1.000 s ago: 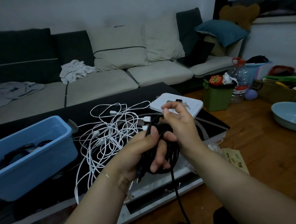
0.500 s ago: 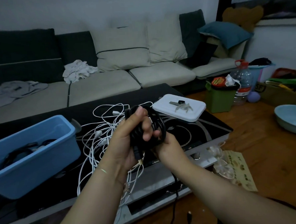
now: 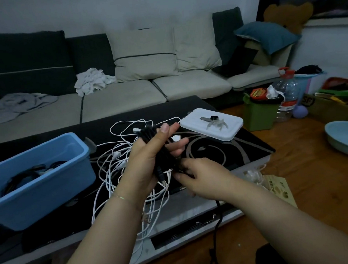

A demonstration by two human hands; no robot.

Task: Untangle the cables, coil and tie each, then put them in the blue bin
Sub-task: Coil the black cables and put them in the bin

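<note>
Black cable bundle held over the desk, coil's long axis running near-to-far, tilted a little left.

Left hand [image 3: 148, 160] grips the coiled black cable [image 3: 164, 152] across the palm, thumb along the top loops, fingers partly extended beyond it; a plug end hangs out below the palm. Right hand [image 3: 200, 175] pinches the lower end of the bundle, fingers curled, and a loose black tail drops from under it past the desk [image 3: 241, 148] edge toward the floor. White cables [image 3: 118, 163] lie tangled on the desk beneath both hands, some trailing over the front edge. Blue bin [image 3: 49, 180] sits on the desk to the left, dark cables inside. White lidded box [image 3: 211, 123] lies beyond the hands.
</note>
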